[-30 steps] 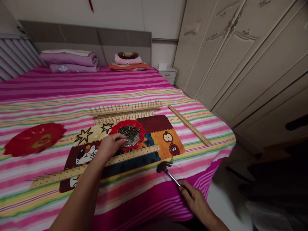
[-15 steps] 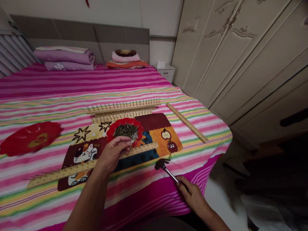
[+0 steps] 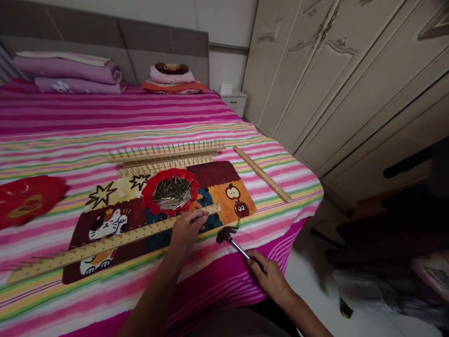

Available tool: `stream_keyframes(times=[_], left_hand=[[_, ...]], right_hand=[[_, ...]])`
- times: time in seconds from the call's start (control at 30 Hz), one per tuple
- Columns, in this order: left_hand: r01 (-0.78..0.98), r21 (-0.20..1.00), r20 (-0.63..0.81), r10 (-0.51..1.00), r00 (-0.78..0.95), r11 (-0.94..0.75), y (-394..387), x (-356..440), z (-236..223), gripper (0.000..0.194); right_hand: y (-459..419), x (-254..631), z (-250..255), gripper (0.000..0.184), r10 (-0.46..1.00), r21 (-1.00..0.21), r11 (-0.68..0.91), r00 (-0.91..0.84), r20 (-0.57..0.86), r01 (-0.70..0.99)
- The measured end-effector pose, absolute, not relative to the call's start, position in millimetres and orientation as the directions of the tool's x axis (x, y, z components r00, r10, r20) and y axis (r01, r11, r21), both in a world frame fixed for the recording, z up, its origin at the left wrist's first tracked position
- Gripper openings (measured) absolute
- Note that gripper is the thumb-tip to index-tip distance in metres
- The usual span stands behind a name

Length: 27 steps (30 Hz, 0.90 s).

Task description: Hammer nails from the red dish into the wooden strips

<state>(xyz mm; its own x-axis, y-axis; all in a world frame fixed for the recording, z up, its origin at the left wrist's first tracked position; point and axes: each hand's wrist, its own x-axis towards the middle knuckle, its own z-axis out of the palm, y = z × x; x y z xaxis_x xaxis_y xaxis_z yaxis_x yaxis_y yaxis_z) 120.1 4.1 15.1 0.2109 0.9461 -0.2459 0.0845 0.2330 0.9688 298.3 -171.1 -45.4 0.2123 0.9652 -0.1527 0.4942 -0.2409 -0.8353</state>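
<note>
My right hand is wrapped round the dark grip of a claw hammer, whose black head rests over the bed's front edge. With fingertips pinched, my left hand is at the right part of a long wooden strip; anything between the fingers is too small or hidden to make out. Nails stand in this strip along its left part, and one shows near its right end. Just behind the left hand, a red scalloped bowl holds a heap of loose nails. A patterned mat lies under bowl and strip.
Behind the bowl lie several wooden strips bristling with upright nails. Another wooden strip lies flat to the right. A red plate is at the left. Folded bedding sits by the headboard; a wardrobe stands at the right.
My left hand has moved from over the nail bowl down and right to the strip, still pinched. The hammer stays in my right hand. The whole view has shifted slightly.
</note>
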Motion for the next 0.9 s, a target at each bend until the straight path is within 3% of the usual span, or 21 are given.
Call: stream_keyframes(times=[0.2,0.43,0.9], left_hand=[[0.064,0.987,-0.15,0.984,0.096,0.144,5,142,-10,0.023],[0.345,0.93,0.099,0.99,0.095,-0.126,2,148,-20,0.021],[0.567,0.775,0.243,0.96,0.141,-0.279,3,153,-23,0.019]], right_hand=[[-171,298,-45,0.027,0.964,-0.833,-0.245,0.214,-0.156,0.496],[-173,297,-44,0.028,0.964,-0.824,-0.24,0.223,-0.142,0.513],[-176,297,-45,0.028,0.958,-0.82,-0.261,0.239,-0.156,0.51]])
